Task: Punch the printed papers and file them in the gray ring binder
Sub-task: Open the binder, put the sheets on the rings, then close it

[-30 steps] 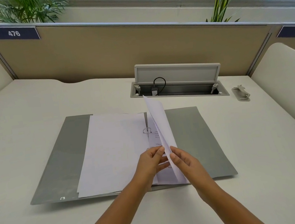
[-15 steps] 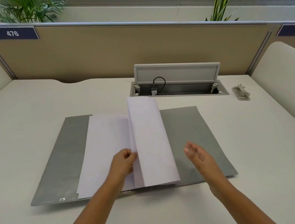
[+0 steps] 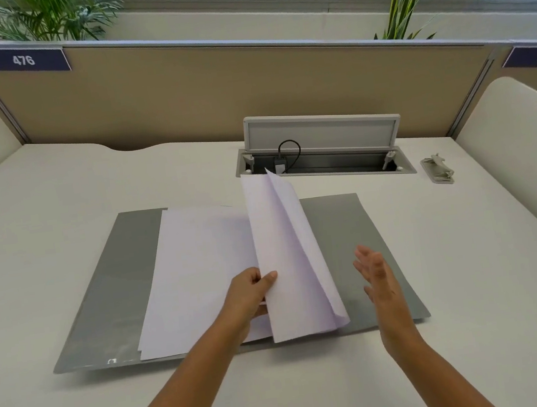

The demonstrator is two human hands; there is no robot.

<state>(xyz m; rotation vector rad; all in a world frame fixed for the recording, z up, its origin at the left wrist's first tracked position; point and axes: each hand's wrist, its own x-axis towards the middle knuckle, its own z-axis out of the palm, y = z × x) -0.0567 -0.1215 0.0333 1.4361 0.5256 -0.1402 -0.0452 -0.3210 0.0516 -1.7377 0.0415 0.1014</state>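
While the gray ring binder point(image 3: 341, 228) is lying open and flat at the centre of the frame on the pale counter point(image 3: 57, 202), the filing step appears to be the one in hand. Item: printed papers, in two lots. A flat stack point(image 3: 198, 273) is resting on the binder's left leaf; a few lifted sheets point(image 3: 286, 251) are standing up along the spine, fanning slightly toward the right leaf. Item: left hand point(image 3: 249, 295), lower centre, is pinching the lower near edge of the lifted sheets between thumb and fingers, curled closed on the paper. Item: right hand point(image 3: 375, 273), just right of the sheets, is hovering open and flat, fingers spread, holding nothing and touching neither paper nor binder so far as can be seen. Item: ring mechanism, hidden behind the raised sheets; whether the sheets are threaded on it cannot be told. Item: small pale device point(image 3: 438, 169), upper right beside the open cable tray point(image 3: 323, 162), possibly the punch, though it is too small to confirm. Judgement: the next move is likely calling for the open hand to receive or press the turning sheets down, keeping the punched edge square to the spine so no hole tears.
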